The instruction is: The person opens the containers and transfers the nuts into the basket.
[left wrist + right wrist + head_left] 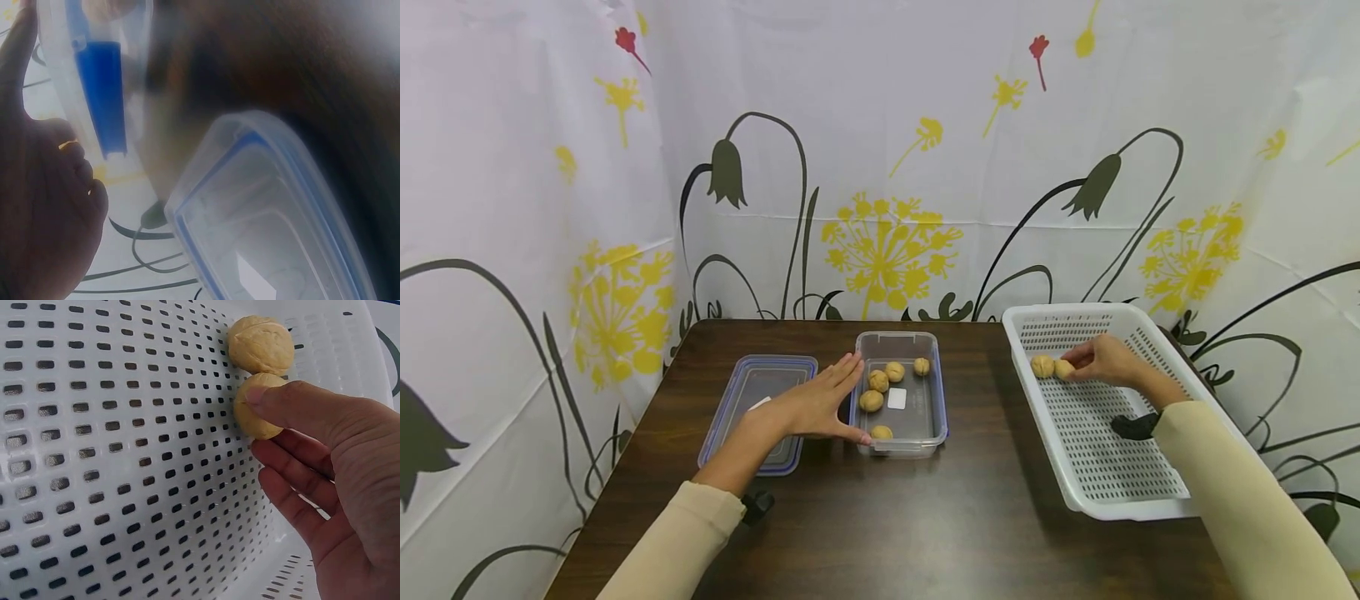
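In the white perforated basket (pixel 1078 492), my right hand (pixel 1108 362) pinches a walnut (pixel 259 419) between thumb and fingers. Right against it lies a second walnut (pixel 261 345) by the basket's wall. My left hand (pixel 820 402) has its fingers straight along the left side of a clear plastic container (pixel 917 429), thumb at the near rim. Several walnuts (pixel 871 401) sit inside this container around a white label (pixel 897 398). A blue side flap (pixel 103 94) of the container shows close by the hand in the left wrist view.
Left of the container, a clear lid with a blue seal (pixel 752 383) lies on the dark wooden table (pixel 940 517), partly under my left wrist. A flower-printed white curtain (pixel 880 125) hangs behind the table and at its sides.
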`<action>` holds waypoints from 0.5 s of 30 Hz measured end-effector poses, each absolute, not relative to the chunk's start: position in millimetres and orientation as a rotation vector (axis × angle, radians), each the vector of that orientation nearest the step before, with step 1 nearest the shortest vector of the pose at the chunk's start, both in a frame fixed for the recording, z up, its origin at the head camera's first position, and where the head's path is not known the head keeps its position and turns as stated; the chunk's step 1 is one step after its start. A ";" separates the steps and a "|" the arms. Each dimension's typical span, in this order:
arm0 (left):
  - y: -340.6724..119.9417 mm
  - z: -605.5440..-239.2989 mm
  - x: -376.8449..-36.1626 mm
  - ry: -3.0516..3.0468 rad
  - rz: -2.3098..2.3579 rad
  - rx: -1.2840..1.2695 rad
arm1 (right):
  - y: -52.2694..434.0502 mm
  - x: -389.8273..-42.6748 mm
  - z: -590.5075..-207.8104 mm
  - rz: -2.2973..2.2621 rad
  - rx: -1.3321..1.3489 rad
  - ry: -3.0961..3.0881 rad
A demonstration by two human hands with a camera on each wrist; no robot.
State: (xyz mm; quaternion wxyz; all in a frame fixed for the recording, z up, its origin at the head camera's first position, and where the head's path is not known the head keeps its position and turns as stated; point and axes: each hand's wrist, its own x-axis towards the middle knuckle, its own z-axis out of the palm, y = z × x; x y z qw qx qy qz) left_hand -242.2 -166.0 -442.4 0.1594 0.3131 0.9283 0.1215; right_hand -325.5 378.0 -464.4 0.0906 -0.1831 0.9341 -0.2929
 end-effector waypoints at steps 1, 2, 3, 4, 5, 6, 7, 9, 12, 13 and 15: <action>-165.7 -442.5 -242.2 2.654 0.346 0.895 | 378.0 -324.5 -463.4 -0.858 -0.542 2.790; -165.5 -442.5 -242.2 2.655 0.346 0.894 | 377.7 -323.7 -462.1 -0.860 -0.538 2.799; -165.3 -442.7 -242.2 2.656 0.349 0.895 | 377.3 -323.0 -460.1 -0.864 -0.536 2.806; -165.2 -442.8 -242.2 2.658 0.348 0.895 | 376.7 -322.4 -458.0 -0.868 -0.532 2.816; -165.2 -443.0 -242.2 2.658 0.350 0.894 | 375.9 -321.8 -455.4 -0.869 -0.539 2.825; -165.3 -443.2 -242.2 2.659 0.350 0.895 | 374.7 -321.4 -452.9 -0.875 -0.542 2.831; -165.4 -443.5 -242.2 2.658 0.351 0.895 | 373.5 -321.1 -450.3 -0.879 -0.546 2.834; -165.8 -444.2 -242.3 2.659 0.352 0.893 | 370.7 -320.8 -445.1 -0.897 -0.559 2.838; -166.2 -446.0 -243.0 2.662 0.353 0.895 | 366.1 -319.6 -438.7 -0.925 -0.578 2.855; -166.3 -446.4 -242.9 2.662 0.352 0.894 | 364.5 -318.9 -436.6 -0.943 -0.593 2.856; -166.4 -447.3 -243.0 2.666 0.355 0.900 | 361.0 -317.5 -432.5 -0.983 -0.619 2.855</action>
